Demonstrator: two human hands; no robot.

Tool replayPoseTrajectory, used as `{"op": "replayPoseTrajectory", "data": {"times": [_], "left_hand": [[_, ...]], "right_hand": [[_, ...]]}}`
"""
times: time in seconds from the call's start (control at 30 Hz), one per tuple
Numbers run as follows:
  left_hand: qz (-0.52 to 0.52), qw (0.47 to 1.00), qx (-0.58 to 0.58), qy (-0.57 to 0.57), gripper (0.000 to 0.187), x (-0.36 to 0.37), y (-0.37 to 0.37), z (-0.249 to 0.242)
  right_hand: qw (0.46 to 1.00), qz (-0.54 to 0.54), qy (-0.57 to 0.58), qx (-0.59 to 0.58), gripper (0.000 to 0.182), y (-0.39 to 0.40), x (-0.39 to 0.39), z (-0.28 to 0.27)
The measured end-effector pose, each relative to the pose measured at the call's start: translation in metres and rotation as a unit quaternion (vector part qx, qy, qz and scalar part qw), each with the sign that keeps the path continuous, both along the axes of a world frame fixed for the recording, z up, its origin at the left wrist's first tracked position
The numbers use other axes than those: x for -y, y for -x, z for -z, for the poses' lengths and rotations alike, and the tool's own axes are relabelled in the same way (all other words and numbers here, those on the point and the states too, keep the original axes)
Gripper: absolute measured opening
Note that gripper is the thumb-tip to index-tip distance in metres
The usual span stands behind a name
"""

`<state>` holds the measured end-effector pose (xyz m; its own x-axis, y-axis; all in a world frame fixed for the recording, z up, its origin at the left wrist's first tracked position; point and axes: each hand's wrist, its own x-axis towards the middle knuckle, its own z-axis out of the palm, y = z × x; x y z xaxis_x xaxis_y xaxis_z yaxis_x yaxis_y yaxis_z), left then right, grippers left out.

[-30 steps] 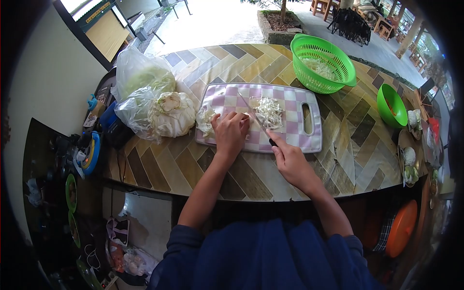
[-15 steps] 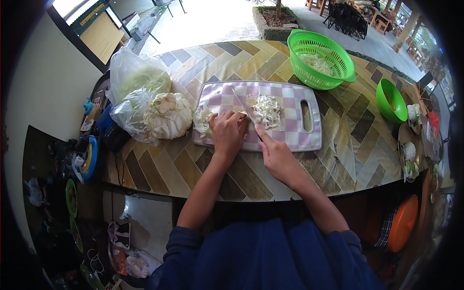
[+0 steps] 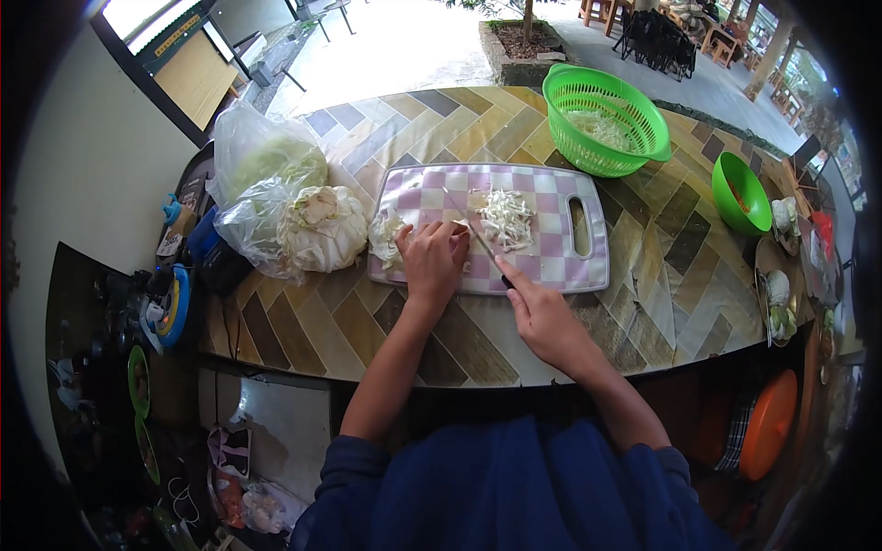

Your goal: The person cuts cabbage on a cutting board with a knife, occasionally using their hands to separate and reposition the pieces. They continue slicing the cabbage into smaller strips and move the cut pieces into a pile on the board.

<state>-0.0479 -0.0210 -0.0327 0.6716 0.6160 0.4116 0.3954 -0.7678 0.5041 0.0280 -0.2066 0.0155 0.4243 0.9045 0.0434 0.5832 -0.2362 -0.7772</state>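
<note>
A pink-and-white checkered cutting board (image 3: 551, 271) lies on the table. My right hand (image 3: 546, 317) is closed round the dark handle of a knife (image 3: 484, 244), whose blade points up and left across the board. Curled fingers of my left hand (image 3: 432, 260) press down a piece of cabbage (image 3: 460, 226) beside the blade; most of that piece is hidden under them. Shredded cabbage (image 3: 506, 219) is heaped just right of the blade. More pale cabbage pieces (image 3: 385, 234) lie at the board's left end, by my left hand.
A whole cabbage (image 3: 326, 230) and a clear plastic bag (image 3: 262, 161) with pale green contents stand left of the board. A green colander (image 3: 654, 138) holding white shreds is at the back right. Further right is a green bowl (image 3: 746, 188). The table's front edge (image 3: 514, 381) runs below my forearms.
My right hand has drawn the knife slightly back toward me and to the right. My left hand stays on the cabbage piece. The whole view has shifted a little.
</note>
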Motion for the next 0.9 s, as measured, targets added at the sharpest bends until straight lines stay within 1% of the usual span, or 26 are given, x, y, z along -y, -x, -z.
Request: {"op": "replayPoseTrajectory", "data": {"times": [0.3, 0.5, 0.7, 0.8, 0.9], "left_hand": [[0.01, 1.0, -0.006, 0.01, 0.022, -0.002, 0.001, 0.001], [0.013, 1.0, 0.01, 0.01, 0.021, -0.002, 0.0, 0.003], [0.021, 1.0, 0.019, 0.0, 0.021, -0.001, 0.004, -0.001], [0.023, 1.0, 0.003, -0.005, 0.019, -0.002, 0.004, -0.001], [0.024, 0.999, 0.021, -0.014, 0.017, -0.001, 0.004, 0.002]], "right_hand": [[0.999, 0.003, 0.0, 0.05, 0.047, 0.007, -0.01, 0.012], [0.999, -0.002, -0.012, 0.036, 0.049, -0.008, -0.038, 0.029], [0.998, -0.001, -0.024, 0.05, 0.048, -0.007, -0.006, 0.023], [1.0, 0.008, -0.022, 0.015, 0.047, -0.01, -0.004, 0.011], [0.999, -0.01, -0.045, -0.017, 0.047, -0.009, -0.004, 0.006]]}}
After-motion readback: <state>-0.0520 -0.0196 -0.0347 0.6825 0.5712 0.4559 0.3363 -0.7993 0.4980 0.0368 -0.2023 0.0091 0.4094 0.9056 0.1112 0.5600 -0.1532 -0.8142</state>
